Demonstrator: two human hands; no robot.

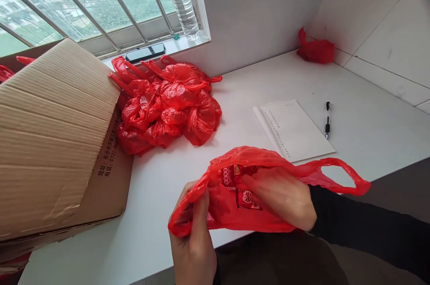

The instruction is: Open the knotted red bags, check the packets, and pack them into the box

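Note:
A thin red plastic bag (225, 218) is spread open in front of me at the table's near edge. Its left rim is gripped by my left hand (196, 235), thumb inside and fingers wrapped around the outside. My right hand (285, 195) reaches into the bag from the right, its fingertips over small red snack packets (247, 197) with white printing. Motion blurs those fingers, so I cannot make out whether they grip a packet. One loop handle (349, 177) of the bag sticks out to the right, above my dark sleeve.
Several tied red bags (178, 101) are heaped beside a large open cardboard box (67, 141) on the left. A notebook (295, 130) and a pen (328, 119) lie on the white table (235, 110). Another red bag (317, 51), a phone (145, 52) and a water bottle (183, 5) stand further back.

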